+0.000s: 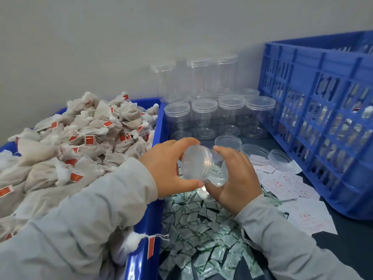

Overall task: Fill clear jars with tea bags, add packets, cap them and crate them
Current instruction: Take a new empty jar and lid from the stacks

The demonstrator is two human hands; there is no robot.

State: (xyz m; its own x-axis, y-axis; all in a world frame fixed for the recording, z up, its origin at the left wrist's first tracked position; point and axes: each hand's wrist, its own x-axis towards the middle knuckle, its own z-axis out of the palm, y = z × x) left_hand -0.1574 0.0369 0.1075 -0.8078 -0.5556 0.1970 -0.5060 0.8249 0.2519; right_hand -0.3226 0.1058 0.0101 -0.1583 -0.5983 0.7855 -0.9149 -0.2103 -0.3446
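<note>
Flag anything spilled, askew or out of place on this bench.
One tea bag hangs over the blue bin's rim, its red tag dangling outside. Two loose lids lie on the scattered white slips. Otherwise both hands, left hand and right hand, hold an empty jar normally.

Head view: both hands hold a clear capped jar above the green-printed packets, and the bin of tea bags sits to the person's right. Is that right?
Not quite. The head view shows the bin of tea bags on the person's left, not the right; the blue crate is on the right. The rest holds: the left hand and right hand grip the clear capped jar above the green-printed packets.
</note>
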